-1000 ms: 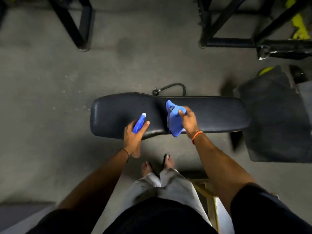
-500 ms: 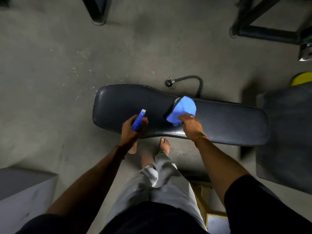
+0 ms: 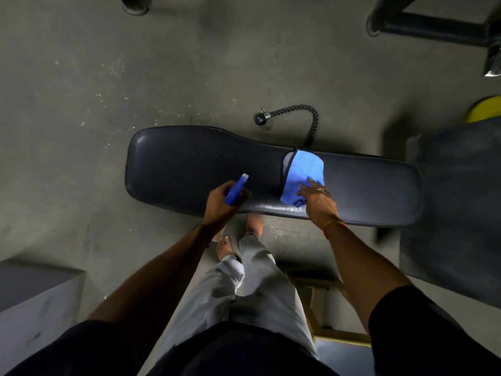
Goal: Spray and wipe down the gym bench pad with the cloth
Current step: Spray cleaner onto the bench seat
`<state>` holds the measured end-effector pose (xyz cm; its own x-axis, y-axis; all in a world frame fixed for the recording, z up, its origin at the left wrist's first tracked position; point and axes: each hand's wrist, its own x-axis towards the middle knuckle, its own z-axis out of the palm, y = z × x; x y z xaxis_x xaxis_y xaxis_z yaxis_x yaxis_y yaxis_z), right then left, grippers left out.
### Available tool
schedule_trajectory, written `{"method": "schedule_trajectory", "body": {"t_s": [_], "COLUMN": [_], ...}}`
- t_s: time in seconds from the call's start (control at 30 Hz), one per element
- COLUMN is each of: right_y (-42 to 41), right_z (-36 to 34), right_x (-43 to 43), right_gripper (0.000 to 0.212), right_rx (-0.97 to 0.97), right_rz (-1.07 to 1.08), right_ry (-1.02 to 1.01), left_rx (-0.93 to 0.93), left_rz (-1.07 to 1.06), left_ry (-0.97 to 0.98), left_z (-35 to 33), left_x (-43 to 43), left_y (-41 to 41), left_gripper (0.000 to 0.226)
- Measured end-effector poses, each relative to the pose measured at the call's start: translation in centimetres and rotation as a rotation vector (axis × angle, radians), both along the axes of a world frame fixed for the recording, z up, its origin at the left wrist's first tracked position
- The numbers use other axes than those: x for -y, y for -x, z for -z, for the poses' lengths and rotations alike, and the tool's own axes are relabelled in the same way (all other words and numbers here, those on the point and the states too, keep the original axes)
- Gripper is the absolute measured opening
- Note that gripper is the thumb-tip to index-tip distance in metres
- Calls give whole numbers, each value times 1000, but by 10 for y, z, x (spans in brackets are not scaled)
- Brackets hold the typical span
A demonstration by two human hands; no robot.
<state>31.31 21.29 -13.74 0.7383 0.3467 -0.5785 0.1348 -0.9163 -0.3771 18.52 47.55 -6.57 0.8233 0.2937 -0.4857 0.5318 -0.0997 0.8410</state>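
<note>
the cloth (image 3: 303, 176) looks soft and light, likely to bunch unless pressed flat, so a broad palm on its middle should steer it best. the bottle (image 3: 235, 191) looks small, rigid and easy to carry one-handed. the right hand (image 3: 318, 200) lies with fingers spread on the cloth's near edge, pressing it to the bench (image 3: 189, 158); most of the cloth lies just beyond its fingertips. the left hand (image 3: 219, 203) is curled tight around the bottle, nozzle pointing away over the bench's near edge. the pad beside the right hand shines, perhaps wet.
</note>
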Motion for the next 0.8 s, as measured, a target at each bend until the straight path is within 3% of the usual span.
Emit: {"method": "schedule_trajectory", "body": {"t_s": [0.2, 0.33, 0.47, 0.53, 0.63, 0.8], "right_y": [1, 7, 6, 5, 3, -12], "right_z": [26, 34, 26, 19, 14, 43], "right_x": [16, 12, -8, -22, -43, -72], "right_gripper": [69, 63, 38, 33, 36, 53], "right_rx": [-171, -167, -63, -25, -7, 125], "right_rz": [-303, -197, 155, 258, 236, -23], "right_ry": [158, 82, -89, -175, -230, -176], "left_rx": [-33, -64, -66, -86, -121, -141], "left_rz": [30, 60, 133, 142, 113, 49], "left_ry": [-44, -76, -55, -62, -102, -166], "left_z": [11, 18, 21, 27, 47, 61], "left_x": [10, 14, 15, 13, 8, -1], "left_y": [-9, -4, 13, 24, 41, 53], "left_gripper": [18, 16, 16, 30, 47, 25]}}
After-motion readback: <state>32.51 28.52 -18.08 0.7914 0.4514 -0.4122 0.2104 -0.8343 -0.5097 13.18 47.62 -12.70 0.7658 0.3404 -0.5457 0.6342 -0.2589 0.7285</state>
